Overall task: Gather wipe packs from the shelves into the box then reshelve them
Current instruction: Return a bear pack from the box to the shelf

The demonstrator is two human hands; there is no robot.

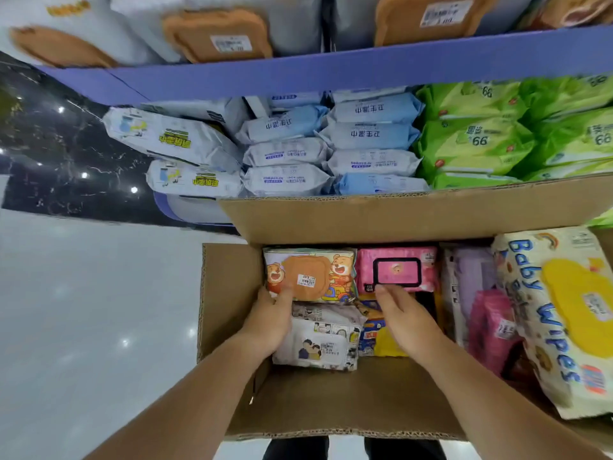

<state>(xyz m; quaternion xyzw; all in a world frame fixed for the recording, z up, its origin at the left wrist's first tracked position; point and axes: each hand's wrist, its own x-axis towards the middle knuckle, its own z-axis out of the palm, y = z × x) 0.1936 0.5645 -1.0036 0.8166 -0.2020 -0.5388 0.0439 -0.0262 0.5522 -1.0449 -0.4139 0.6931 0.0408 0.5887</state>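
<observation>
An open cardboard box [229,287] sits below the shelves and holds several wipe packs. My left hand [268,322] grips the near left edge of the bear-print pack with an orange lid [318,270], thumb on top. My right hand [403,318] reaches in with straight fingers that touch the near edge of the pink pack [396,257]. A white cartoon pack [320,346] and a blue-and-yellow pack [378,336] lie under my hands. A large "Baby Wipes" pack [564,313] leans at the box's right.
The purple shelf [298,74] above the box carries white packs [172,141], blue and white packs [371,137] and green packs [497,127]. Orange-lidded packs [219,34] stand on the top shelf. The box's far flap [381,217] stands against the shelf front. Glossy white floor [93,310] lies left.
</observation>
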